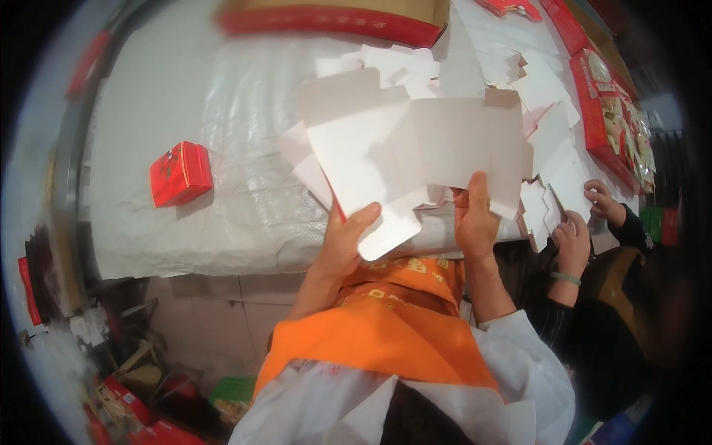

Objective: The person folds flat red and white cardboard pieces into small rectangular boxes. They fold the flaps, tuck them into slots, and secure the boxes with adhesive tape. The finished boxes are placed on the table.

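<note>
Gripping an unfolded white carton blank (pixel 415 152) with both hands, above the near edge of the table. Left hand (pixel 345 241): pinches the rounded flap at the blank's lower left, thumb on top, fingers mostly hidden underneath; a thin red edge shows just beside it. Right hand (pixel 476 222): pinches the lower edge of the right panel, one digit laid upright on the white face, others partly hidden. Blank is tilted, plain side up, panels angled at the creases, notched along the far edge.

Behind and right of it: loose pile of more white blanks (pixel 545 93), overlapping, some with pinkish-red showing. Table (pixel 148 248) is covered in a pale, wrinkled sheet. Small closed red box (pixel 180 174) with a dark pattern sits well apart on the left. Far edge: large open red carton (pixel 334 22), brown inside, blurry. Right side: red box (pixel 608 119) with packets in or on it, can't tell which.

Co-worker (pixel 608 334) in dark clothes and a pale green bracelet reaches to the pile, near right. Below: orange apron (pixel 371 334), white sleeve (pixel 526 363), tiled floor (pixel 215 308), red packaging (pixel 126 397) lower left.
</note>
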`<state>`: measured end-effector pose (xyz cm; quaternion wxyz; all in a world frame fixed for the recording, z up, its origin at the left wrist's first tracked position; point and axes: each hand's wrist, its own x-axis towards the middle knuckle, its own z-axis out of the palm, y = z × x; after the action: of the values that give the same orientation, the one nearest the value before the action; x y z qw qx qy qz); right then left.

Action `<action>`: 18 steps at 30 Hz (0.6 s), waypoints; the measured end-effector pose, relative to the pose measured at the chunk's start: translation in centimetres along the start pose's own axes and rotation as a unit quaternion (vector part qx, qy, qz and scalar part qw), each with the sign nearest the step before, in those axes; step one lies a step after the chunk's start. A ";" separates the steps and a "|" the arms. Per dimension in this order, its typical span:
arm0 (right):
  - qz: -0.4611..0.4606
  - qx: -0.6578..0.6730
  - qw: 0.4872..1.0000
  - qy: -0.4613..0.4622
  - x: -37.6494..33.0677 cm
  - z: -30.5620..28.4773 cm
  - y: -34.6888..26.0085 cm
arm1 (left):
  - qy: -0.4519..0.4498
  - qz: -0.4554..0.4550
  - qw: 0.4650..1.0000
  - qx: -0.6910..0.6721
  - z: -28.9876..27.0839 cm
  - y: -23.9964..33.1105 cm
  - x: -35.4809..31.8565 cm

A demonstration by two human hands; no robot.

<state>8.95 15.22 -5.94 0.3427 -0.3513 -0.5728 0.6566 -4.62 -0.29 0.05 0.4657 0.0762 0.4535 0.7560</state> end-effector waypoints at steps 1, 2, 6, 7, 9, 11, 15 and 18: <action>-0.017 0.052 0.998 -0.032 -0.5 0.1 0.2 | -0.004 -0.004 0.999 0.033 0.2 -0.2 0.2; -0.030 0.105 0.992 -0.065 -1.1 0.3 0.3 | -0.009 -0.009 0.998 0.065 0.4 -0.4 0.3; -0.177 -0.132 0.954 -0.204 -2.8 5.4 -6.6 | -0.008 0.052 0.984 0.170 1.4 -1.1 0.5; -0.208 -0.146 0.943 -0.215 -2.6 5.7 -6.3 | -0.043 0.111 0.967 0.227 1.2 -1.4 0.9; -0.279 -0.218 0.911 -0.210 -2.2 6.5 -5.8 | -0.063 0.108 0.963 0.240 1.5 -1.9 1.2; -0.335 -0.295 0.874 -0.191 -1.6 6.7 -5.3 | -0.087 0.108 0.963 0.232 1.6 -1.6 1.3; -0.217 -0.158 0.936 -0.229 -1.9 6.2 -6.3 | -0.110 0.140 0.964 0.196 1.4 -0.8 0.6; -0.130 -0.044 0.958 -0.251 -1.6 6.2 -6.1 | -0.116 0.139 0.977 0.112 1.2 -0.5 0.7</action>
<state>4.76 11.31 0.85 0.2544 -0.1119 -0.7097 0.6474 -4.10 1.10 0.17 0.3944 0.2775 0.4629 0.7438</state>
